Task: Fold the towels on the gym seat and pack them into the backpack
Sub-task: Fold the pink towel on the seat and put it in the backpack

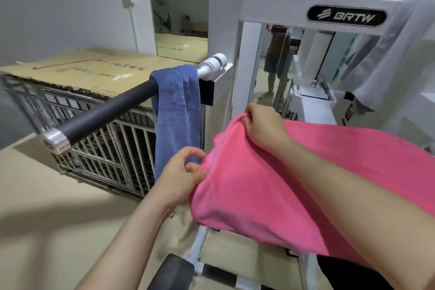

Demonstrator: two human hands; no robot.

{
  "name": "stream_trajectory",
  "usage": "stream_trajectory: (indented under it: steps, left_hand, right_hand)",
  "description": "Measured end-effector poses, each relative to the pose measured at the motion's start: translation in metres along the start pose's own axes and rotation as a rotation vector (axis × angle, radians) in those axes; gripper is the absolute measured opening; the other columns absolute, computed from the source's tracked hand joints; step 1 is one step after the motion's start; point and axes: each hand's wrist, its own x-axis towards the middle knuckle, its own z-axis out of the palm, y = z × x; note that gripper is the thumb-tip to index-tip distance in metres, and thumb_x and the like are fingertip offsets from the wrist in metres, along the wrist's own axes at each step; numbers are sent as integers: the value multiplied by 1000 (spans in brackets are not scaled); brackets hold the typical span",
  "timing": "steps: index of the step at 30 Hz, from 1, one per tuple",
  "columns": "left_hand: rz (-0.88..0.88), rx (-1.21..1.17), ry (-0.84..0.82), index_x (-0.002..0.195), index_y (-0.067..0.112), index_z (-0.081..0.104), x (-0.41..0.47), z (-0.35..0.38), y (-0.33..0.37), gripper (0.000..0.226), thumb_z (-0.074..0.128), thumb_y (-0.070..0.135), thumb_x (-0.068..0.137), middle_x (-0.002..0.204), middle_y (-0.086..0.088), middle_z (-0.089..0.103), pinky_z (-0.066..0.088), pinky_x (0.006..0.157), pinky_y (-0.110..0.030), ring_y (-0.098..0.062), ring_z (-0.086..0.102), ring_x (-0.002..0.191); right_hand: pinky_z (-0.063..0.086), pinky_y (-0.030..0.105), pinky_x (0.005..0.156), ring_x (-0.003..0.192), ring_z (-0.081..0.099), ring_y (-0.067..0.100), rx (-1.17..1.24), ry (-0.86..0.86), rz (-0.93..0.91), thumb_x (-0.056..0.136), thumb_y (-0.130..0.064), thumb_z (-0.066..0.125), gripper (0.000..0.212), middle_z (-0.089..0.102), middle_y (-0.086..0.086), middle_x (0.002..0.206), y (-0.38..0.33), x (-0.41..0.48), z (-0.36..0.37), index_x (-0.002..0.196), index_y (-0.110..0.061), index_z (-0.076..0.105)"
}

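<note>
Two bare forearms reach up from the bottom edge. Lower centre, the left hand (186,172) has its fingers curled, the tips nipping the near left edge of the pink towel (294,183). Above it, the right hand (263,125) is clamped on that towel's far left corner, with the cloth bunched under its fingers. The towel lies spread over the lower right of the frame and hides what bears it.

Pale beige floor (47,195) fills the lower left. A blue towel (177,110) hangs over a black padded bar (106,113) at centre left. That bar is fixed to the white machine frame (277,2), where a light grey towel (388,54) is draped at the upper right.

At left stands a metal cage (101,143) with flat cardboard (77,68) on top; its inside cannot be made out.
</note>
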Motion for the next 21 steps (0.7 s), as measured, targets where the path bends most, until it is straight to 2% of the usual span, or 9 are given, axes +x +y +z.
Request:
stream_trajectory:
  steps: [2, 4, 5, 7, 10, 12, 14, 18, 21]
  left_hand:
    - [173, 35, 246, 87, 19, 64, 11, -5, 3, 22, 61, -3, 86, 75, 2, 63, 45, 62, -18, -4, 55, 64]
    - [168, -75, 434, 91, 21, 62, 24, -12, 5, 19, 60, 2, 88, 77, 2, 62, 43, 60, -14, -2, 55, 64]
    - [99, -168, 416, 100, 22, 59, 26, -14, 3, 17, 60, 9, 90, 76, 1, 62, 43, 55, -16, -6, 54, 61]
    - [-118, -256, 176, 115, 29, 50, 17, -13, -7, 23, 58, 27, 94, 78, -2, 64, 41, 48, -20, -11, 52, 56]
    - [-289, -192, -232, 118, 43, 48, -12, -6, -30, 33, 62, 33, 91, 72, -1, 61, 40, 49, -23, -10, 47, 50]
    - [-248, -254, -232, 117, 35, 56, -19, -6, -36, 38, 65, 11, 89, 68, -4, 60, 41, 48, -22, -11, 50, 47]
    - [-183, -316, -106, 103, 19, 68, -16, -12, -34, 30, 65, -4, 84, 74, -12, 65, 45, 47, -21, -14, 56, 49]
    - [-63, 18, 234, 77, 23, 73, 4, -35, -37, 27, 70, -4, 79, 69, -4, 61, 38, 49, -16, -5, 49, 49]
    - [2, 438, 231, 86, 36, 72, 11, -33, -43, 30, 66, 8, 78, 87, -4, 69, 49, 68, -29, -18, 59, 68]
  right_hand:
    - [45, 40, 79, 100, 58, 36, 97, 94, 16, 94, -19, 46, 17, 63, 15, 106, -4, 5, 1, 104, -9, 57]
    - [41, 44, 99, 121, 49, 34, 152, -16, -56, 93, -25, 49, 45, 53, 17, 129, -9, 5, 1, 135, -10, 44]
    - [36, 47, 106, 128, 42, 32, 137, -112, -109, 92, -34, 50, 60, 46, 16, 138, -10, 0, 1, 146, -13, 31]
    - [32, 54, 108, 137, 29, 30, -2, -272, -200, 88, -56, 39, 74, 34, 11, 148, -12, -17, 1, 151, -25, 15]
    - [21, 59, 112, 146, 11, 25, -164, -450, -218, 92, -65, 25, 67, 15, 4, 159, -16, -56, 3, 151, -37, 12]
    - [18, 59, 113, 147, 9, 24, -181, -396, -215, 95, -60, 23, 60, 14, 4, 160, -22, -73, 2, 150, -38, 16]
    - [17, 57, 113, 147, 11, 24, -171, -334, -199, 97, -56, 24, 56, 17, 4, 160, -27, -80, 2, 150, -37, 20]
    - [19, 51, 115, 147, 14, 25, -67, -343, -234, 98, -50, 34, 55, 23, 5, 158, -30, -91, -8, 150, -34, 23]
    - [24, 49, 115, 146, 17, 24, 53, -362, -231, 96, -49, 39, 58, 26, 6, 157, -14, -94, -22, 150, -33, 25]
